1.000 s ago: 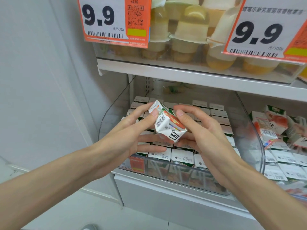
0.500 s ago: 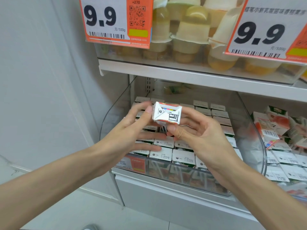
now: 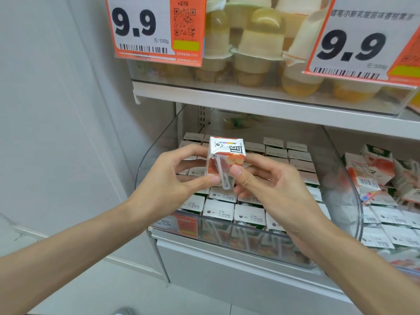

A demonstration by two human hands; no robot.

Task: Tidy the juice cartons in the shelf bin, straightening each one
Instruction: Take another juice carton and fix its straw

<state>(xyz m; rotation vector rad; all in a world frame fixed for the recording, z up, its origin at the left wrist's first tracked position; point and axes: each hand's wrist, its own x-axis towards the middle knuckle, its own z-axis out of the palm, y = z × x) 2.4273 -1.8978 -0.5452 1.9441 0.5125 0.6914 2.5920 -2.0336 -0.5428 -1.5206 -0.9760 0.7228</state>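
Not much of the person is showing here, just two arms and hands. The left forearm (image 3: 68,253) and right forearm (image 3: 341,258) are both showing bare all the way out to the frame edge, and the left hand (image 3: 168,178) and right hand (image 3: 272,185) are going bare too. The right thumbnail (image 3: 236,171) is looking short and neatly trimmed. Something grey and rounded is peeking in at the very bottom, possibly a shoe toe (image 3: 122,312), but it's getting cropped too hard to call.
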